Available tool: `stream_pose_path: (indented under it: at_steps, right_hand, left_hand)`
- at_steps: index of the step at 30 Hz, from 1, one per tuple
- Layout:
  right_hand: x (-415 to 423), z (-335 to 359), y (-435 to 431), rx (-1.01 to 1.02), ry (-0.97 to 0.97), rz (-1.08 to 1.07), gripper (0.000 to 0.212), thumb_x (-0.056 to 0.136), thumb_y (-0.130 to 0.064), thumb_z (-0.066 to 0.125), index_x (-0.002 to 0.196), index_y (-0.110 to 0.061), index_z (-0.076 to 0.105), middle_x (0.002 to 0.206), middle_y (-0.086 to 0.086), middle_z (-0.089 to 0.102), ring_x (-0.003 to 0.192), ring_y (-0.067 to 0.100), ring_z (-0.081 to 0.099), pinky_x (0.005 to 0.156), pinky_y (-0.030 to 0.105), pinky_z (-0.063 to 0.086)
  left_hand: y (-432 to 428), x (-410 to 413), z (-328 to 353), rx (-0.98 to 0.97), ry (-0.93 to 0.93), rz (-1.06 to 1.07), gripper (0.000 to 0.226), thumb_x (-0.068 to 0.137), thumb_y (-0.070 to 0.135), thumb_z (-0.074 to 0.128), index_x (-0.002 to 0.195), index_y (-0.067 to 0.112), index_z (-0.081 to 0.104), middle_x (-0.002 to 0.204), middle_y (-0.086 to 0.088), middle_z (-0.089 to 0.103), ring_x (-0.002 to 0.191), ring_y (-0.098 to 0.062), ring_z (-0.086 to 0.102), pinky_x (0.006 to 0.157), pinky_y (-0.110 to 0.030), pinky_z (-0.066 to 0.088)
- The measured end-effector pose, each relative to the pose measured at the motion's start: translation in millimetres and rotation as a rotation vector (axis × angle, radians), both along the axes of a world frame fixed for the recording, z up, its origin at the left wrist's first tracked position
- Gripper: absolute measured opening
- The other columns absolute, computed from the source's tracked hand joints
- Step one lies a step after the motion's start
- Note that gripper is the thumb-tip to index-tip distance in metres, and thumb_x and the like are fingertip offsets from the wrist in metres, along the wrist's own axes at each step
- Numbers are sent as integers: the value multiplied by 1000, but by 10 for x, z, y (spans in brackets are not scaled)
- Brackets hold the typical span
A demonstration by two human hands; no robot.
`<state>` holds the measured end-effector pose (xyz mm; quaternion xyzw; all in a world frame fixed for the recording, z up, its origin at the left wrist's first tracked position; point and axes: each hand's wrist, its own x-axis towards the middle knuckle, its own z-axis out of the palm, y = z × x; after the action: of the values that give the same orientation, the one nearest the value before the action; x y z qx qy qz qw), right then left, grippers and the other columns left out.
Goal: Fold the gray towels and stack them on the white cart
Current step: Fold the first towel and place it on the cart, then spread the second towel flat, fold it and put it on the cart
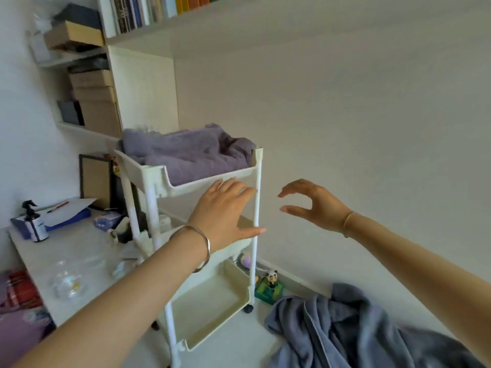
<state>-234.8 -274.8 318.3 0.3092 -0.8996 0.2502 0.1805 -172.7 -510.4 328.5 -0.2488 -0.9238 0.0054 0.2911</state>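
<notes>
I'm facing the white cart (183,187) by the wall, its top tray at easy reach, so that's where the stack is going. Down at my lower right a loose gray towel (345,330) is lying in a heap, not yet folded. The gray towels (186,158) up top are sitting bunched, not flat. My left hand (225,211) is hovering before the tray's rim with its fingers spread, and my right hand (316,205) is hanging beside the cart, fingers loosely curved. Both are holding nothing.

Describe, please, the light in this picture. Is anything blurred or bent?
In the head view, the light is soft and even, with no glare or hard shadows. The wide lens tilts the bookshelf and the white cart. The left hand has slightly smeared fingers, while the right hand looks sharper.
</notes>
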Motion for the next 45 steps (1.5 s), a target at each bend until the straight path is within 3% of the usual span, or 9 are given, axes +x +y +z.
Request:
stream_pose_path:
  at_steps: [3,8,13,17,19,23,36,42,45]
  right_hand:
    - [189,-404,413,6,-104,-123,25,83,-35,68,103,-21,67,115,-2,59,106,8,55,93,3,30]
    - [650,-1249,1157,-59,-340,-380,16,84,-27,70,96,-17,70,111,-1,61,102,10,56,87,2,31]
    - [1283,-2147,1645,-161,-501,-603,6,84,-18,69,89,-19,72,94,-9,63,93,14,61,90,24,44]
    - [1847,-2752,1834,-224,-629,-699,22,83,-22,70,77,-41,63,94,-10,64,91,9,63,87,27,50]
    - [2114,-2969,1917,-287,-673,-783,23,83,-19,70,76,-39,62,97,-6,64,93,10,62,90,27,49]
    - [2677,-3264,2112,-329,-748,-914,6,82,-37,69,81,-38,63,102,-14,61,99,6,58,93,27,45]
    - [4580,-3305,3618,-283,-660,-1268,20,83,-29,69,102,-26,64,115,-6,54,106,15,55,96,27,43]
    - [5180,-3227,4480,-314,-336,-1538,43,77,-26,76,114,-14,61,123,5,53,113,25,53,96,34,41]
    - [5346,-3211,4854,-326,-267,-1679,45,77,-34,75,114,-15,60,133,8,46,126,30,40,104,41,32]
  left_hand:
    - [399,-109,-459,21,-153,-69,81,77,72,48,139,23,35,137,4,43,128,-17,38,106,-30,25]
    - [1051,-224,-1495,-38,-472,-156,81,77,72,48,139,23,33,135,2,45,123,-20,43,102,-33,33]
    - [1612,-62,-2319,-25,-694,-275,80,79,68,50,142,22,31,145,3,37,131,-17,37,105,-32,31]
    - [1970,107,-2729,-16,-762,-356,76,81,64,52,141,22,34,144,6,38,129,-15,39,102,-29,32]
    - [2156,192,-2885,-45,-802,-406,74,81,62,54,140,21,34,143,4,39,128,-18,40,103,-30,33]
    - [2567,450,-3071,-106,-880,-481,73,83,60,52,141,20,33,142,2,39,129,-21,39,104,-32,33]
    - [4161,1795,-3223,-219,-972,-610,64,88,55,48,139,19,35,140,-1,40,129,-20,38,99,-34,38]
    - [5060,2404,-3285,-197,-1027,-622,65,88,53,50,140,17,33,143,-3,39,130,-22,39,99,-34,38]
    - [5446,2701,-3310,-128,-1087,-641,64,88,53,50,139,17,34,143,-1,40,130,-19,39,101,-34,37]
